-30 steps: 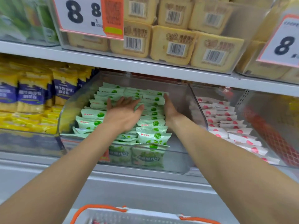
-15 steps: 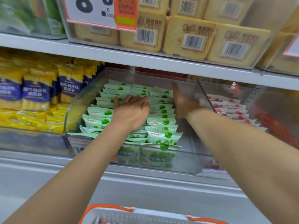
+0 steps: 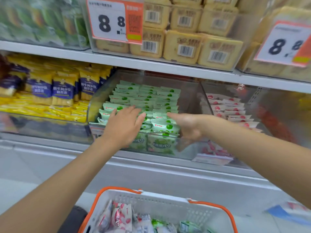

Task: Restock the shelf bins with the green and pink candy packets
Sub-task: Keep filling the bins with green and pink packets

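Green candy packets [image 3: 146, 100] fill the clear shelf bin [image 3: 189, 96] in rows. Left hand [image 3: 123, 127] is spread over the front rows, fingers straight, gripping nothing. Right hand [image 3: 186, 126] (seen edge-on) stands beside the stack, fingers extended, empty. Pink candy packets [image 3: 227, 108] occupy the adjoining bin [image 3: 213, 159] at right; more of both lie in the basket [image 3: 168, 204] below.
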{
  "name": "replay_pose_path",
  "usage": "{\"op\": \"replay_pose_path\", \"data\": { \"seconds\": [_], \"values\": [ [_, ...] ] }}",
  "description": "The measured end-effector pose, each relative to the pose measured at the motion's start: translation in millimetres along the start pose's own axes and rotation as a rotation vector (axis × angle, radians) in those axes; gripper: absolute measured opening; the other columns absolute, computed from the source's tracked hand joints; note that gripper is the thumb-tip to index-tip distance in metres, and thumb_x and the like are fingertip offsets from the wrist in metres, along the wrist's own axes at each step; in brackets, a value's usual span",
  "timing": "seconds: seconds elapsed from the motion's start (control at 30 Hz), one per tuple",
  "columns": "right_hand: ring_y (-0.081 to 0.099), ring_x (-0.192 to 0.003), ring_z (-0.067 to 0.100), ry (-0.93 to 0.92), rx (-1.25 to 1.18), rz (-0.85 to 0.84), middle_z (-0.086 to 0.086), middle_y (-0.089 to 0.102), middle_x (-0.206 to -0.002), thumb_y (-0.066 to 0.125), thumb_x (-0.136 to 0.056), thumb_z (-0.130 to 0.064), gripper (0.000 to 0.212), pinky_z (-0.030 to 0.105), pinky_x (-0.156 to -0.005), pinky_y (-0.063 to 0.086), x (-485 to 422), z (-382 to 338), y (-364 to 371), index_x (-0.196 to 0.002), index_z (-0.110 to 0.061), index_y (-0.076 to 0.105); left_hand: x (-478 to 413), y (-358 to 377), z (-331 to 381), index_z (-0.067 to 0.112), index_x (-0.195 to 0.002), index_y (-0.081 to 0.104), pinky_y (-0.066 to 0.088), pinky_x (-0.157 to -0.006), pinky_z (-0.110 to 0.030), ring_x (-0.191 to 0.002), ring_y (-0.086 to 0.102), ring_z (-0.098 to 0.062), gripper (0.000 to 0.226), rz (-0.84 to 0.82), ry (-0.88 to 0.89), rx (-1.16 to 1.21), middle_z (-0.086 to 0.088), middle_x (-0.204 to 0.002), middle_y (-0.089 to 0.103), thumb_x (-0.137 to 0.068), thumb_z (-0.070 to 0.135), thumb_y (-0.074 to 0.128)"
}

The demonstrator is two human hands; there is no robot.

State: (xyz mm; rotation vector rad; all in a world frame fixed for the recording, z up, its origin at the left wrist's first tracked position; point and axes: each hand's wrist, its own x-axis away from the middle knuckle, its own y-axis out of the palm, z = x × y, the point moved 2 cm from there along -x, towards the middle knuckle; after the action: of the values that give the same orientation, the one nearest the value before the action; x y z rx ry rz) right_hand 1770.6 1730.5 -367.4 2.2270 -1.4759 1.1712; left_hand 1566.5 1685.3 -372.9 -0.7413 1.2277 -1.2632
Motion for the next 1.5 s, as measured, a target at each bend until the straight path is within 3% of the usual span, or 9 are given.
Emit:
{"op": "replay_pose_path", "data": {
  "seconds": [0.07, 0.27, 0.37, 0.47, 0.63, 0.83, 1.0, 1.27, 1.5],
  "values": [
    [0.050, -0.128, 0.036, -0.008, 0.030, -0.090, 0.004, 0.033, -0.155, 0.024, -0.096, -0.066, 0.066, 0.054, -0.100, 0.044, 9.3, 1.1, 11.3, -0.149, -0.028, 0.029, 0.3, 9.8, 0.2, 0.020, -0.141, 0.046, 0.021, -0.117, -0.051, -0.138, 0.039, -0.021, 0.059, 0.012, -0.010, -0.071, -0.003, -0.148, 0.045, -0.102, 0.050, 0.014],
    [0.044, -0.133, 0.033, -0.028, 0.152, 0.067, 0.004, 0.028, -0.158, 0.026, -0.088, -0.075, 0.078, 0.054, -0.082, 0.056, 11.0, -4.4, 24.5, -0.150, -0.029, 0.028, -3.3, 9.3, -0.7, 0.021, -0.147, 0.039, 0.016, -0.119, -0.047, -0.143, 0.031, -0.019, 0.059, -0.016, -0.050, -0.062, -0.002, -0.155, 0.037, -0.102, 0.054, 0.021],
    [0.037, -0.137, 0.036, -0.174, 0.338, 0.314, 0.014, 0.028, -0.156, 0.022, -0.100, -0.059, 0.071, 0.044, -0.106, 0.041, 33.1, -1.5, 23.3, -0.151, -0.009, 0.028, 15.4, -4.0, 12.0, 0.017, -0.130, 0.057, 0.034, -0.109, -0.045, -0.126, 0.049, -0.023, 0.038, 0.225, -0.037, 0.112, -0.002, -0.133, 0.058, -0.102, 0.037, 0.041],
    [0.049, -0.120, 0.035, -0.610, 0.593, 0.810, 0.019, 0.054, -0.128, 0.042, -0.098, -0.029, 0.041, 0.037, -0.098, 0.041, 60.8, 13.5, 21.8, -0.125, -0.001, 0.055, 45.6, -12.0, 38.1, 0.015, -0.108, 0.065, 0.045, -0.086, -0.040, -0.099, 0.055, -0.022, 0.019, 0.388, -0.062, 0.231, -0.001, -0.105, 0.065, -0.097, 0.019, 0.050],
    [0.058, -0.083, 0.023, -0.998, 0.547, 0.771, 0.006, 0.064, -0.090, 0.053, -0.084, -0.008, 0.013, 0.036, -0.072, 0.046, 77.9, 83.4, 46.1, -0.088, -0.011, 0.065, 91.3, 25.3, 69.5, 0.020, -0.088, 0.063, 0.046, -0.069, -0.035, -0.076, 0.057, -0.023, 0.011, 0.063, -0.232, 0.529, 0.004, -0.079, 0.060, -0.091, 0.016, 0.053],
    [0.060, -0.083, 0.021, -0.382, 0.615, 0.171, 0.007, 0.069, -0.092, 0.051, -0.092, -0.011, 0.020, 0.029, -0.075, 0.048, 21.1, 239.1, 61.8, -0.094, -0.007, 0.070, 151.1, 118.0, 55.1, 0.005, -0.084, 0.069, 0.056, -0.077, -0.040, -0.081, 0.065, -0.031, 0.022, -0.519, -0.366, 0.432, -0.015, -0.091, 0.071, -0.091, 0.013, 0.050],
    [0.056, -0.118, 0.031, 0.030, 0.720, 0.021, 0.021, 0.058, -0.130, 0.047, -0.094, -0.006, 0.032, 0.037, -0.097, 0.047, -19.7, 360.9, 64.4, -0.119, 0.005, 0.063, 179.7, 163.6, 59.6, 0.015, -0.074, 0.054, 0.044, -0.067, -0.032, -0.066, 0.053, -0.022, 0.017, -0.851, -0.210, 0.229, -0.009, -0.079, 0.054, -0.088, 0.012, 0.045],
    [0.031, -0.139, 0.029, -0.065, 1.125, 0.045, 0.012, 0.030, -0.152, 0.057, -0.088, -0.004, 0.067, 0.044, -0.111, 0.036, -53.7, 429.9, 96.0, -0.148, -0.011, 0.030, 190.2, 182.0, 70.3, 0.014, -0.082, 0.063, 0.049, -0.083, -0.036, -0.082, 0.056, -0.023, 0.020, -0.930, -0.195, 0.231, -0.007, -0.089, 0.062, -0.094, 0.017, 0.047],
    [0.027, -0.139, 0.035, 0.016, 1.140, 0.121, 0.015, 0.026, -0.150, 0.062, -0.084, -0.058, 0.090, 0.054, -0.106, 0.032, -81.6, 439.4, 127.6, -0.147, -0.011, 0.020, 208.4, 186.5, 62.2, 0.008, -0.092, 0.070, 0.054, -0.087, -0.040, -0.094, 0.067, -0.028, 0.028, -0.982, -0.244, 0.202, -0.011, -0.105, 0.071, -0.095, 0.024, 0.048]
  ]
}}
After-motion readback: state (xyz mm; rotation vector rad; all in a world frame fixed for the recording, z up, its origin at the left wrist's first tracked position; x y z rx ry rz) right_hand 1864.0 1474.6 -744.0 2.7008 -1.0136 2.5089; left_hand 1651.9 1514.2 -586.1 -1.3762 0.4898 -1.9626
